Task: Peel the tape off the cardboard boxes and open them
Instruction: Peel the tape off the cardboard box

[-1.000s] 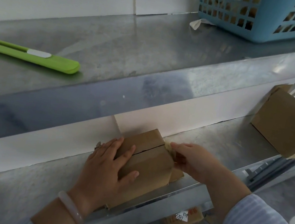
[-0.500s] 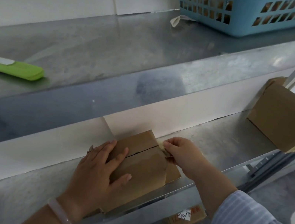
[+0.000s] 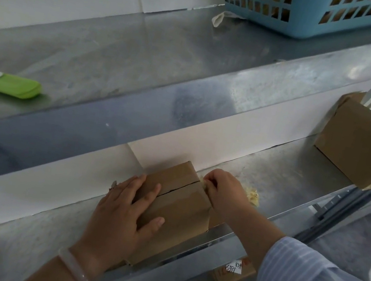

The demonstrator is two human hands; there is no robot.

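Right grip (image 3: 222,192) pinches tape (image 3: 202,181) on box (image 3: 182,213); left grip (image 3: 123,213) presses box.

Brown box (image 3: 180,209) (seam split) lies flat; second box (image 3: 360,147) farther right.

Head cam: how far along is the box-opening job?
Done: tape scraps lie on the shelf; the near box shows a dark slit along its top seam. In hand: the left hand presses that box flat while the right hand pinches tape at the seam's end. Left: its flaps are shut, and the second box at the right looks closed, tape on its edge.
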